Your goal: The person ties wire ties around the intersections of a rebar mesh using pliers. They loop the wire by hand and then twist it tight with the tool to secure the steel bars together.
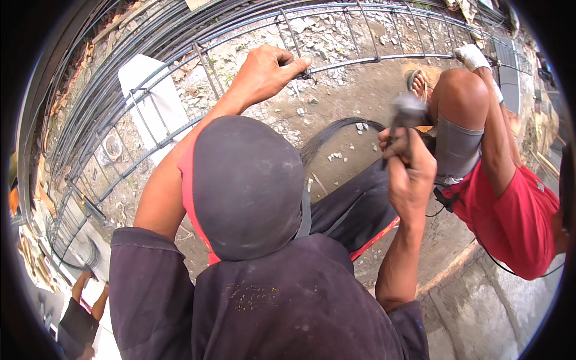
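My left hand is closed around the near long bar of a steel rebar cage, with the thumb lying along the bar. Dark wire shows at the joint under its fingertips. In my right hand is a dark metal tool, apparently tying pincers, blurred, head pointing away from me. The hand and pincers are apart from the cage, over the bare ground. Between the hands, a bundle of thin tie wire lies curved on the dirt, partly hidden behind my bent knee.
Close on my right crouches a person in a red shirt, a white-gloved hand at the cage. Long loose bars lie beyond it. A white board sits under the cage. Another person is at lower left. Broken stones cover the ground.
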{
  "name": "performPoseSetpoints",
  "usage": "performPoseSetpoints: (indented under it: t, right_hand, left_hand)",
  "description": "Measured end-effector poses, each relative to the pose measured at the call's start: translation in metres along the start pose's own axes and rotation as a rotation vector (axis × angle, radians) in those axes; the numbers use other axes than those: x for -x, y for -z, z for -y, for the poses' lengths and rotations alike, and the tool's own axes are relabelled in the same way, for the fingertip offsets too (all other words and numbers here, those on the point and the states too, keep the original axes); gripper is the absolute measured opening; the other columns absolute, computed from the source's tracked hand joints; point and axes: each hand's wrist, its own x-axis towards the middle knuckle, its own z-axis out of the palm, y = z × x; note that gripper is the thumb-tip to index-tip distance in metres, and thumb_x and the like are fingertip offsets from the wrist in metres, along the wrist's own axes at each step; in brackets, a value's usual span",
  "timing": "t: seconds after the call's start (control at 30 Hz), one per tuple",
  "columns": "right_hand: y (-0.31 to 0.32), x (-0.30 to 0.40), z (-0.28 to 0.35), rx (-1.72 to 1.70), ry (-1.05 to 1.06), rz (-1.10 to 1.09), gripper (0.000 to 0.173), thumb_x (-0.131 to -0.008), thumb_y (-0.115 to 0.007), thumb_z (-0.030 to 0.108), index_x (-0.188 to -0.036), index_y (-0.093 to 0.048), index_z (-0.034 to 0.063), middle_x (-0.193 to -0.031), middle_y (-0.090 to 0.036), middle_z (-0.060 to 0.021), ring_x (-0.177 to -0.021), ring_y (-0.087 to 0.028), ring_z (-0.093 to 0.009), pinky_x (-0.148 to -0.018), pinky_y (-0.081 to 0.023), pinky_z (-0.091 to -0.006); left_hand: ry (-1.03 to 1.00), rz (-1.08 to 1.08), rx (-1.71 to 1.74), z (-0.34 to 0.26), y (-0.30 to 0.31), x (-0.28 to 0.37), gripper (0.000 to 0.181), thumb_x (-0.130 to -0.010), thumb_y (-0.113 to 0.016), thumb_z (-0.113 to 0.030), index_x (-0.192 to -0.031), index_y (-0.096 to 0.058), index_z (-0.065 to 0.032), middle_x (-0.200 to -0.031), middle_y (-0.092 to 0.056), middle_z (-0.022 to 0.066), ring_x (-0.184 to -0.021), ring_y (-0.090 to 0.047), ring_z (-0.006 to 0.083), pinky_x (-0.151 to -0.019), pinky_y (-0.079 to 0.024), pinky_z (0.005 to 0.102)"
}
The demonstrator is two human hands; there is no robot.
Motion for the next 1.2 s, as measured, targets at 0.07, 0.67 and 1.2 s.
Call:
performPoseSetpoints:
  t: [0.07,0.67,1.2]
  right_hand:
    - [-0.01,-0.004,-0.013,0.608,0.103,0.085,0.02,-0.08,-0.059,-0.009,-0.096,-0.068,-0.0037,-0.1,-0.069,-0.0152,-0.091,-0.067,-0.034,-0.084,-0.056,-0.0437]
    - [-0.058,-0.034,-0.052,1.127,0.314,0.065,0.031,-0.093,-0.059,0.01,-0.121,-0.071,0.0014,-0.139,-0.059,-0.0135,-0.132,-0.053,-0.033,-0.113,-0.04,-0.0545]
    - [-0.052,-0.04,-0.01,1.073,0.206,0.175,0.011,-0.095,-0.064,0.015,-0.094,-0.063,0.004,-0.104,-0.069,-0.0124,-0.098,-0.066,-0.032,-0.086,-0.056,-0.0435]
  left_hand:
    - [-0.004,-0.009,0.025,0.0,0.001,0.003,0.051,-0.098,-0.07,-0.049,-0.091,-0.082,-0.0002,-0.065,-0.064,0.0091,-0.061,-0.057,0.0167,-0.063,-0.046,0.0387]
    - [-0.053,-0.024,0.024,0.008,-0.004,-0.001,0.056,-0.097,-0.07,-0.052,-0.09,-0.079,0.0027,-0.071,-0.067,0.0163,-0.069,-0.064,0.0266,-0.07,-0.05,0.044]
    - [0.004,0.002,0.024,0.006,-0.003,-0.001,0.051,-0.098,-0.07,-0.049,-0.098,-0.082,0.0005,-0.071,-0.069,0.0142,-0.07,-0.067,0.0245,-0.07,-0.052,0.0421]
